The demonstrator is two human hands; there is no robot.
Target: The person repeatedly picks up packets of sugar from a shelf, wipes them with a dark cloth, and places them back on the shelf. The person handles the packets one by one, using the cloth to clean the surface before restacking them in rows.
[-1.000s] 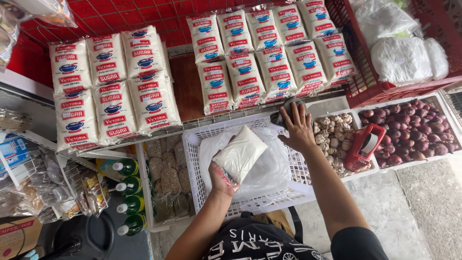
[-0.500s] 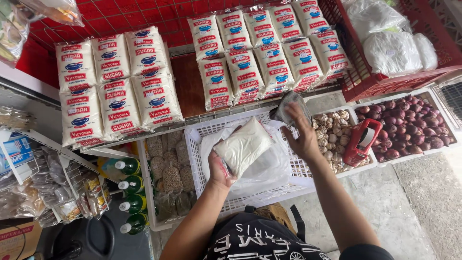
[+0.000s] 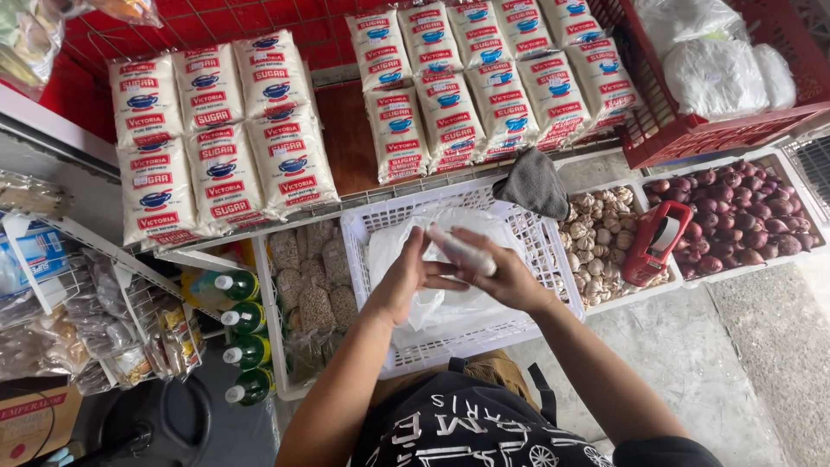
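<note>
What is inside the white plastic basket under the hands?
The white basket holds a large clear plastic bag with white contents. Both hands, left and right, and a small packet cover its middle.

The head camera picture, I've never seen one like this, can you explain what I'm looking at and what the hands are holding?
A camera on a person's head looks straight down, so both bare arms reach up from the bottom edge. The left hand and right hand meet on a small clear bag of white grains, above a white plastic basket lined with a larger plastic bag. Around it: sugar packs, a grey cloth, garlic, red onions, green bottles.
</note>
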